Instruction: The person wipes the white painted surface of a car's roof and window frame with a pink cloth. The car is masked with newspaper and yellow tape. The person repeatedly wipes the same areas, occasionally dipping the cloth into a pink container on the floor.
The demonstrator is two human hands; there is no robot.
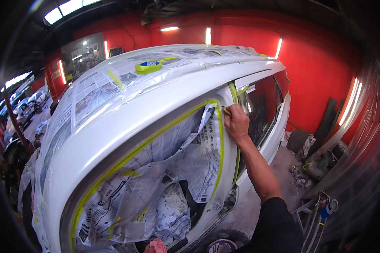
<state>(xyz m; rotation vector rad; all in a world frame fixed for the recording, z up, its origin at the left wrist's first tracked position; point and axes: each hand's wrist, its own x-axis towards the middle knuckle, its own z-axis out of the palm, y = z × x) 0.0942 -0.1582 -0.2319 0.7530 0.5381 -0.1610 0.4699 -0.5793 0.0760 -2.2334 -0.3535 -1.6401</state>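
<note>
A white car body [126, 114] curves across the middle of the view. Newspaper sheets [150, 196] cover its front door opening, edged with yellow-green masking tape [221, 147]. My right hand [237, 123] is raised to the upper part of the pillar behind that opening. Its fingers are closed round a small brownish piece, mostly hidden, whose kind I cannot make out. At the bottom edge my left hand [148, 249], only partly in view, grips a crumpled pink cloth [158, 245]. Higher up, a yellow-green tape roll [147, 70] lies on the papered roof.
A metal step ladder [311, 219] stands at the lower right, with a blue and white container [330, 207] on it. Below the car side is a round bucket [222, 246]. Clear plastic sheeting [359, 147] hangs along the right, before a red wall [312, 80]. Clutter lies on the floor.
</note>
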